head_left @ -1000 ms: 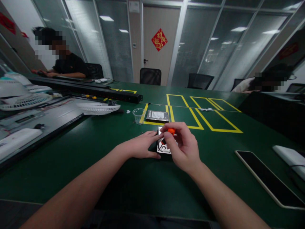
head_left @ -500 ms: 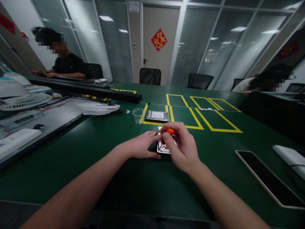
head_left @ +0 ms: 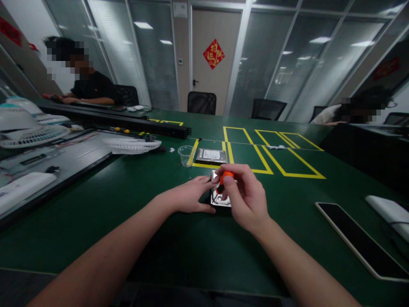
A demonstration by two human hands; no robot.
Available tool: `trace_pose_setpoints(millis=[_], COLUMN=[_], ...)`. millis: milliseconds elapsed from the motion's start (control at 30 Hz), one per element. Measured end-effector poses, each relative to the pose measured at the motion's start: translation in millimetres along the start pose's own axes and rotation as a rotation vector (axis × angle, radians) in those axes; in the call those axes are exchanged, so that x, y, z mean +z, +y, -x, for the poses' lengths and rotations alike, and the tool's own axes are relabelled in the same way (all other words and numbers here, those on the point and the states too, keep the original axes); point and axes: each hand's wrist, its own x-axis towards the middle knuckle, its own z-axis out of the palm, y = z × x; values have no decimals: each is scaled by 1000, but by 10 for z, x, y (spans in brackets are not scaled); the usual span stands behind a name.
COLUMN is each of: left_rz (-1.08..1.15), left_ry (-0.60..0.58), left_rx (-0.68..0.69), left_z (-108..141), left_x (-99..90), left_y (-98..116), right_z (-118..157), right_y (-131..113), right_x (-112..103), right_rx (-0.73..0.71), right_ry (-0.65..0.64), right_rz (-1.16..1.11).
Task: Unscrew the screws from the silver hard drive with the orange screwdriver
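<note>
A silver hard drive (head_left: 220, 199) lies on the green table in front of me. My left hand (head_left: 194, 194) braces its left side, thumb at the near corner and fingers reaching over the far part. Orange and black, a screwdriver (head_left: 227, 175) stands tilted over the drive, its handle pinched in the fingers of my right hand (head_left: 247, 196). The thin shaft slants down to the drive's near left corner; my hands partly cover the drive. Just beyond them a second hard drive (head_left: 211, 156), label up, rests inside a yellow tape outline, beside a clear plastic cup (head_left: 186, 156).
On the right are a phone (head_left: 361, 236) and a white device (head_left: 390, 213). Fan parts (head_left: 132, 145), a large metal panel (head_left: 73, 153) and a long black bar (head_left: 128, 121) fill the left. One person (head_left: 92, 85) sits far left, another far right.
The fingers of my right hand have shifted slightly around the screwdriver handle, showing more of it and of the drive. My left hand stays in place.
</note>
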Motion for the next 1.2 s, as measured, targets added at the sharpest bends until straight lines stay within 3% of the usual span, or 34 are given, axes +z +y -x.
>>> trace_pose_setpoints(millis=[200, 700, 1200], left_rz=[12, -17, 4], left_ry=[4, 31, 16], left_rx=[-12, 35, -9], left_z=[6, -10, 7], left_x=[-2, 14, 11], left_y=[3, -20, -11], right_z=[5, 8, 10], right_y=[15, 27, 20], right_x=[10, -37, 6], right_rx=[2, -49, 0], right_ry=[36, -14, 34], right_rz=[-3, 47, 9])
